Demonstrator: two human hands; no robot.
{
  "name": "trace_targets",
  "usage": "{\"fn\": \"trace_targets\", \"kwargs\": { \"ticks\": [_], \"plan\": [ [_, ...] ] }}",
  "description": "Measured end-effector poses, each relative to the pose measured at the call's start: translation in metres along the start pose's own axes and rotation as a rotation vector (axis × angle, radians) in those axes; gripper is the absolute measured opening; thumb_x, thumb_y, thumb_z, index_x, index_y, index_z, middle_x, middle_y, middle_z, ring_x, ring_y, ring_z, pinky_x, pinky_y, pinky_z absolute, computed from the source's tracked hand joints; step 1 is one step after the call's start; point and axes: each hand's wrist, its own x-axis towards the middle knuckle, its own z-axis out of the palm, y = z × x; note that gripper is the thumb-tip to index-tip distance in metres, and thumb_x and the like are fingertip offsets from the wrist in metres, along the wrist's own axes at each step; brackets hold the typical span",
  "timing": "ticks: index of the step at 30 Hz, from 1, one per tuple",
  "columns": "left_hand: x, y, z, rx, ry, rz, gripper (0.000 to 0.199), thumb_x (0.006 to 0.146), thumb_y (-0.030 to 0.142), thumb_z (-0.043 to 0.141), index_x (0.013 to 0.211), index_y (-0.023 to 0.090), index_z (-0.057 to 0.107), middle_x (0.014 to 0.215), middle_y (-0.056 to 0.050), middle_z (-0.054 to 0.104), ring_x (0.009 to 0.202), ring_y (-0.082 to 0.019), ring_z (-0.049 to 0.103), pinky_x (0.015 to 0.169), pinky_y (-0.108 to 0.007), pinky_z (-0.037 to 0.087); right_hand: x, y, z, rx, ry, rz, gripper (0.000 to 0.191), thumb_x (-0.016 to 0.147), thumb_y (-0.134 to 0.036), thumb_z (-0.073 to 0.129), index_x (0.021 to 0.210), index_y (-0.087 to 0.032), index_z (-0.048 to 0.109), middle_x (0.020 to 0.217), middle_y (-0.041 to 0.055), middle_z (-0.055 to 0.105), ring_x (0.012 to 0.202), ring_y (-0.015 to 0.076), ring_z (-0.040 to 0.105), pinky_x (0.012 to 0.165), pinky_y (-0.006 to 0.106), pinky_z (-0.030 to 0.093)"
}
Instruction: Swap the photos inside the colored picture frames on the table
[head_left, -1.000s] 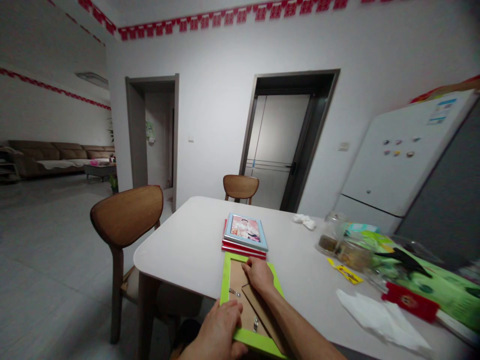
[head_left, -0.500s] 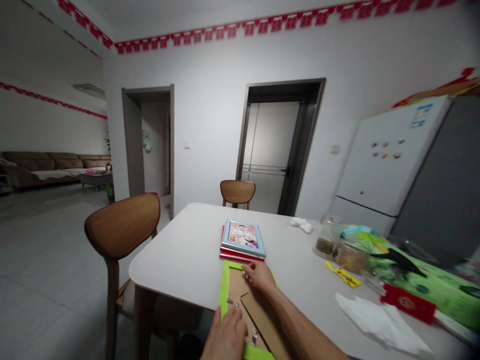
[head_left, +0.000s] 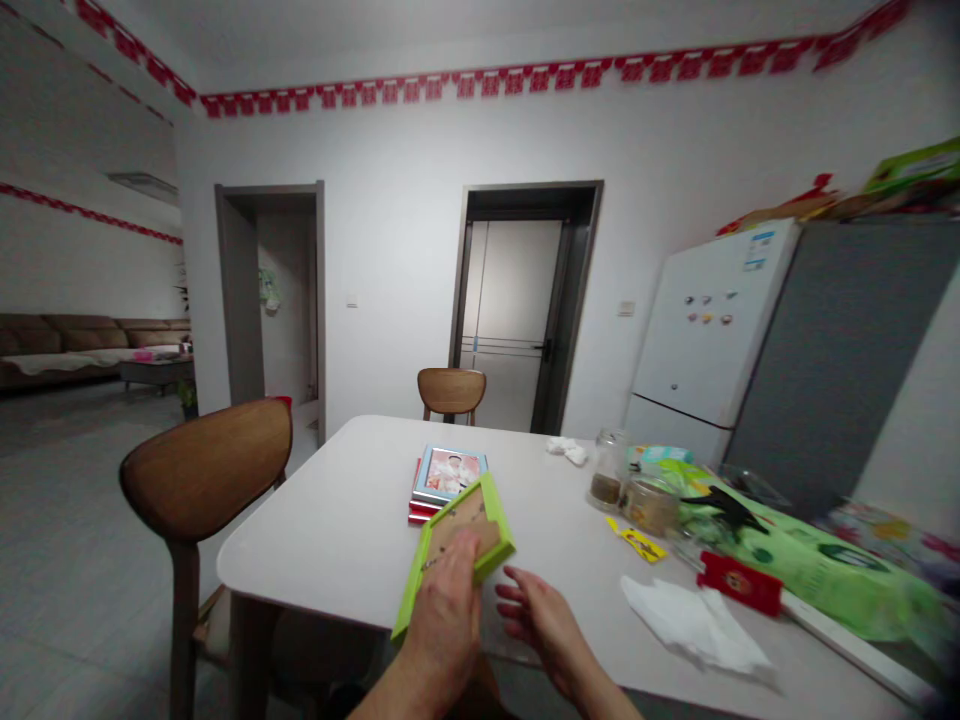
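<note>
A green picture frame (head_left: 496, 500) is tilted up off the table, its brown backing and small metal clips facing me. Across that backing lies my left hand (head_left: 450, 590), holding the frame. To the right of the frame's lower corner, my right hand (head_left: 536, 615) is apart from it, fingers spread and holding nothing. Behind the green frame is a stack of frames on the table, with a blue one (head_left: 429, 470) holding a photo on top and red ones (head_left: 415, 508) below.
On the white table (head_left: 322, 510), a glass jar (head_left: 609, 468), a second jar (head_left: 649, 503), a yellow packet (head_left: 641, 545), white tissue (head_left: 697, 625), a red packet (head_left: 739, 582) and a green package (head_left: 840, 575) stand or lie at the right. Wooden chair (head_left: 210, 470) at left.
The green frame has been lifted and tilted, with my left hand now over its backing. My right hand has come off the frame and opened. The view has turned right.
</note>
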Motion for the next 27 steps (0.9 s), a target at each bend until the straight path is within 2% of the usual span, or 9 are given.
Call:
{"fn": "trace_targets", "kwargs": {
  "ticks": [2, 4, 6, 8, 10, 13, 17, 21, 27],
  "plan": [
    [0.014, 0.01, -0.008, -0.295, 0.229, -0.136, 0.04, 0.076, 0.013, 0.038, 0.116, 0.016, 0.043, 0.11, -0.01, 0.056, 0.103, -0.023, 0.05, 0.089, -0.036, 0.039, -0.013, 0.003, 0.021, 0.259, -0.115, 0.098, 0.045, 0.064, -0.049, 0.054, 0.097, -0.018, 0.05, 0.077, 0.0063, 0.064, 0.06, 0.0148, 0.06, 0.05, 0.026, 0.044],
    [0.022, 0.014, -0.008, -0.566, 0.342, -0.243, 0.034, 0.079, 0.02, 0.039, 0.112, 0.015, 0.044, 0.1, -0.009, 0.061, 0.092, -0.022, 0.057, 0.08, -0.033, 0.044, -0.019, 0.002, 0.033, 0.456, -0.124, 0.008, 0.047, 0.06, -0.046, 0.06, 0.098, -0.02, 0.049, 0.079, 0.0036, 0.065, 0.064, 0.0154, 0.06, 0.052, 0.025, 0.045],
    [0.025, 0.01, -0.001, -0.733, 0.383, -0.273, 0.038, 0.075, 0.022, 0.046, 0.112, 0.015, 0.042, 0.102, -0.009, 0.059, 0.092, -0.021, 0.056, 0.08, -0.031, 0.044, -0.016, -0.003, 0.027, 0.519, -0.061, -0.113, 0.048, 0.057, -0.041, 0.063, 0.098, -0.02, 0.051, 0.08, 0.0016, 0.066, 0.068, 0.0164, 0.061, 0.055, 0.025, 0.046],
    [0.024, 0.001, 0.009, -0.79, 0.4, -0.304, 0.05, 0.068, 0.019, 0.054, 0.115, 0.015, 0.039, 0.108, -0.008, 0.057, 0.097, -0.021, 0.054, 0.083, -0.028, 0.041, -0.008, -0.008, 0.004, 0.445, 0.021, -0.148, 0.049, 0.055, -0.038, 0.065, 0.098, -0.018, 0.053, 0.075, 0.0009, 0.066, 0.066, 0.0173, 0.061, 0.054, 0.025, 0.046],
    [0.021, -0.009, 0.022, -0.772, 0.349, -0.378, 0.056, 0.063, 0.016, 0.058, 0.115, 0.013, 0.039, 0.106, -0.008, 0.058, 0.097, -0.021, 0.054, 0.084, -0.027, 0.04, 0.002, -0.01, -0.03, 0.301, 0.104, -0.114, 0.051, 0.056, -0.036, 0.063, 0.102, -0.017, 0.054, 0.066, 0.0004, 0.066, 0.057, 0.0171, 0.06, 0.05, 0.026, 0.045],
    [0.012, -0.021, 0.048, -0.687, 0.166, -0.45, 0.052, 0.06, 0.012, 0.059, 0.11, 0.01, 0.046, 0.104, -0.008, 0.06, 0.097, -0.021, 0.053, 0.084, -0.025, 0.04, 0.019, -0.007, -0.083, 0.003, 0.21, -0.078, 0.055, 0.061, -0.031, 0.055, 0.112, -0.011, 0.05, 0.06, 0.0013, 0.066, 0.049, 0.0163, 0.059, 0.047, 0.025, 0.043],
    [0.005, -0.019, 0.078, -0.535, -0.082, -0.354, 0.047, 0.061, 0.006, 0.054, 0.107, 0.012, 0.049, 0.105, -0.006, 0.06, 0.095, -0.018, 0.054, 0.08, -0.02, 0.04, 0.042, 0.002, -0.134, -0.538, 0.34, -0.125, 0.055, 0.066, -0.03, 0.043, 0.114, -0.003, 0.048, 0.071, 0.0063, 0.068, 0.058, 0.0169, 0.061, 0.053, 0.024, 0.045],
    [0.011, -0.01, 0.091, -0.304, -0.209, -0.287, 0.038, 0.063, 0.009, 0.054, 0.1, 0.017, 0.054, 0.093, -0.002, 0.063, 0.083, -0.017, 0.057, 0.072, -0.021, 0.042, 0.062, 0.005, -0.162, -0.715, 0.397, -0.137, 0.048, 0.063, -0.033, 0.044, 0.103, -0.011, 0.059, 0.081, 0.0068, 0.068, 0.072, 0.0191, 0.062, 0.062, 0.024, 0.045],
    [0.027, -0.013, 0.107, -0.14, -0.23, -0.266, 0.038, 0.06, 0.01, 0.056, 0.097, 0.015, 0.054, 0.096, -0.004, 0.06, 0.087, -0.019, 0.053, 0.076, -0.024, 0.039, 0.083, -0.002, -0.171, -0.9, 0.412, -0.173, 0.044, 0.063, -0.032, 0.044, 0.098, -0.012, 0.062, 0.092, 0.0098, 0.066, 0.082, 0.0226, 0.06, 0.068, 0.027, 0.042]
  ]
}}
